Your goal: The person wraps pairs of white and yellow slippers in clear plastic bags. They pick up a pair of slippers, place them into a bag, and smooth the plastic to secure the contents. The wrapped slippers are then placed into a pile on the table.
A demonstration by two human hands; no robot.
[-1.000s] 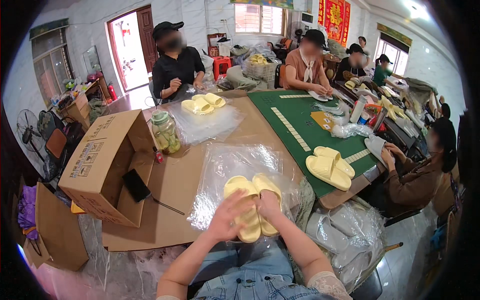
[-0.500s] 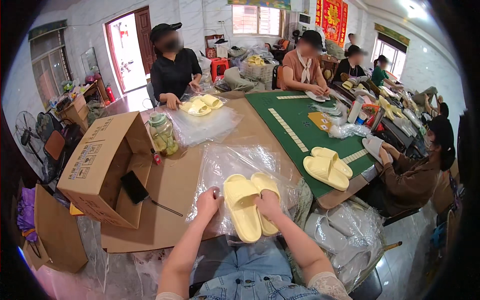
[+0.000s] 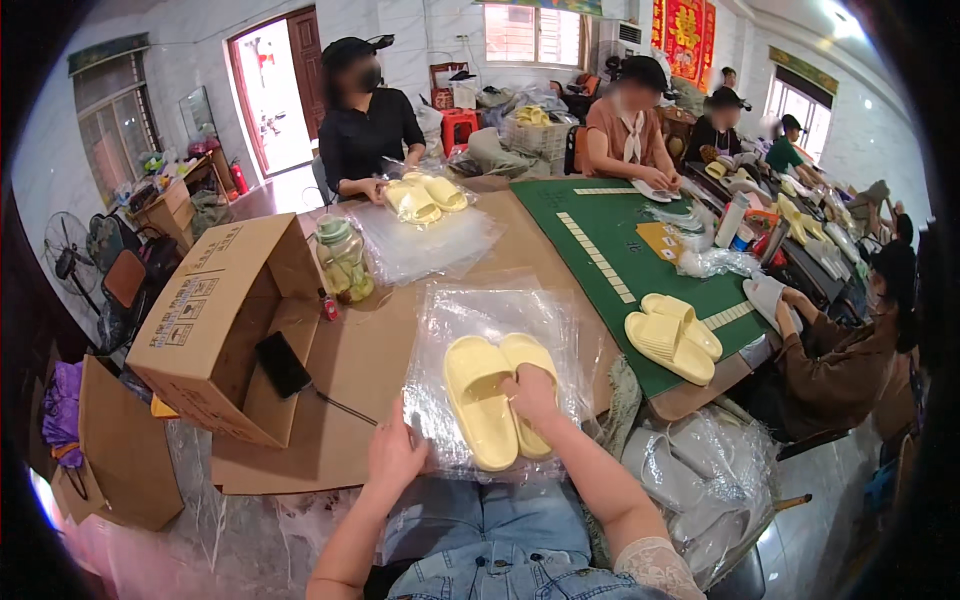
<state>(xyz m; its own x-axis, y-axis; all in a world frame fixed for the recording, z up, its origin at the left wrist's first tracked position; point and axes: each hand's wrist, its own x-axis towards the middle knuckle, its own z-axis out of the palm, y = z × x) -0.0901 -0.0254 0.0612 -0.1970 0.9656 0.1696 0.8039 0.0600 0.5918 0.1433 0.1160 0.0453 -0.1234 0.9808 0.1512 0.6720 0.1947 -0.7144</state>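
Note:
A pair of pale yellow slippers (image 3: 487, 430) lies side by side, toes away from me, on a stack of clear plastic bags (image 3: 495, 305) at the front of the table. My right hand (image 3: 533, 395) is closed on the right slipper around its strap; the fingertips are partly hidden. At the stack's lower left edge, my left hand (image 3: 397, 447) has its thumb and fingers closed on the edge of a clear bag. Whether any bag film covers the slippers, I cannot tell.
An open cardboard box (image 3: 215, 335) stands left, a black phone (image 3: 283, 365) by its opening. Behind are a glass jar (image 3: 343, 262) and a small red bottle (image 3: 328, 305). More yellow slippers (image 3: 672, 340) sit on the green mat (image 3: 590, 225). Bagged grey slippers (image 3: 690, 470) lie right. Several co-workers sit around.
The slippers have straightened and moved slightly away from me with my right hand. My left hand has shifted down and left along the bag. The co-worker opposite has lifted bagged yellow slippers a little.

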